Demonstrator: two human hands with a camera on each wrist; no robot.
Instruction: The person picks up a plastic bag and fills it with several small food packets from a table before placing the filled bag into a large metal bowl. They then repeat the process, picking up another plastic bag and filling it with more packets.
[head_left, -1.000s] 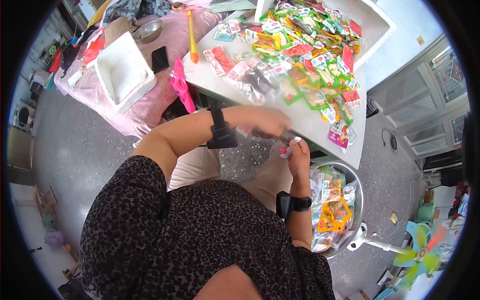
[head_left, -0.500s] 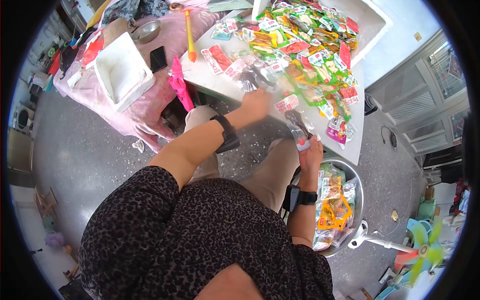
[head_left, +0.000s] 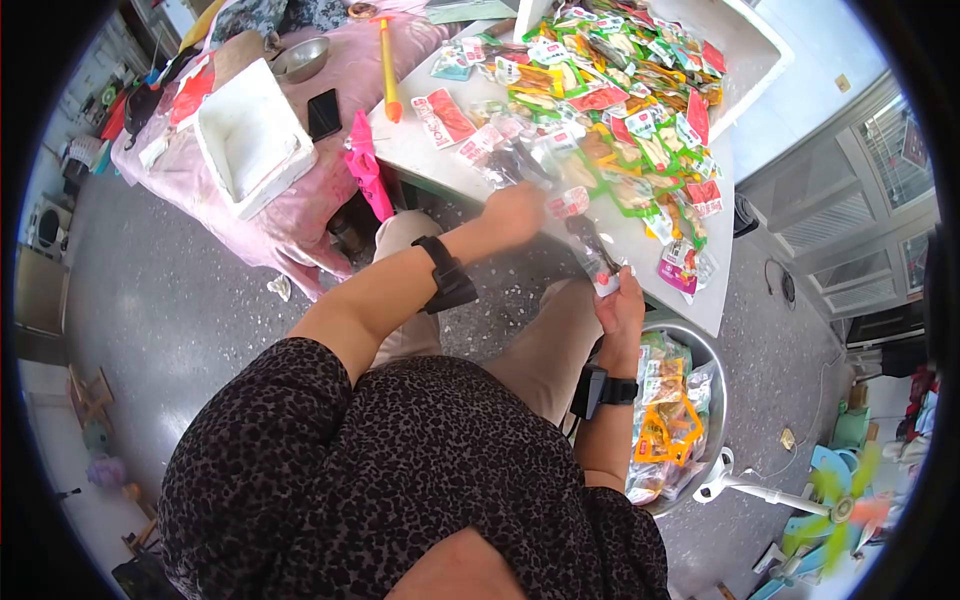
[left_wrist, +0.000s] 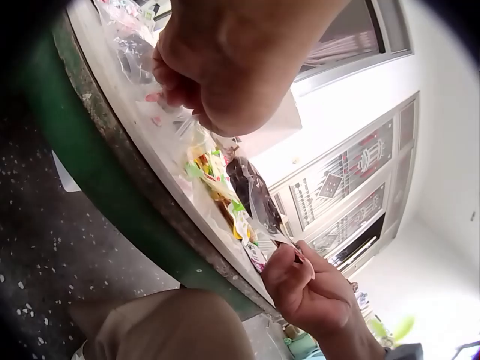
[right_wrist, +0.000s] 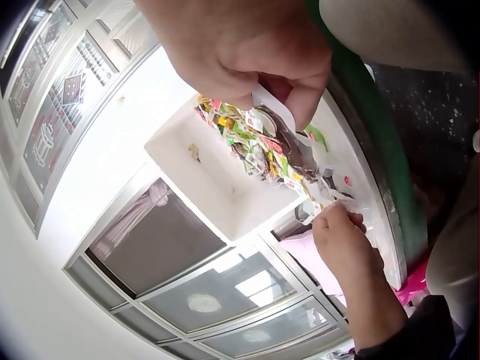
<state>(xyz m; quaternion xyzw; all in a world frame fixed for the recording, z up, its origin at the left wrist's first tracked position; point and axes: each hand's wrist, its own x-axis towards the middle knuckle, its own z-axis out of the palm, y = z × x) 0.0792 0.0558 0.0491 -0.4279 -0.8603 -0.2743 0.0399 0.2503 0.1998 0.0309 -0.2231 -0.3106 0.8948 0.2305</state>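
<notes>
A clear plastic packet with dark contents (head_left: 590,238) stretches between both hands at the table's front edge. My right hand (head_left: 622,303) pinches its near end, where a white strip shows between thumb and finger in the right wrist view. Curled into a fist, my left hand (head_left: 515,213) grips the packet's far end; clear plastic (left_wrist: 181,124) shows at its fingers in the left wrist view. A red and white label (head_left: 568,203) sits near that end. Beyond the left hand, more clear packets (head_left: 512,160) lie on the white tabletop (head_left: 415,165).
Colourful food packets (head_left: 620,80) are heaped on the table and spill from a white foam box (head_left: 745,50). A metal basin (head_left: 722,400) of packets stands by the right arm. Left are an empty foam box (head_left: 250,145) and phone (head_left: 323,113); a fan (head_left: 842,508) spins lower right.
A second ago the hands were close together over the lap. The left hand has moved left, the right hand slightly right, and the packet now spans between them over the table edge.
</notes>
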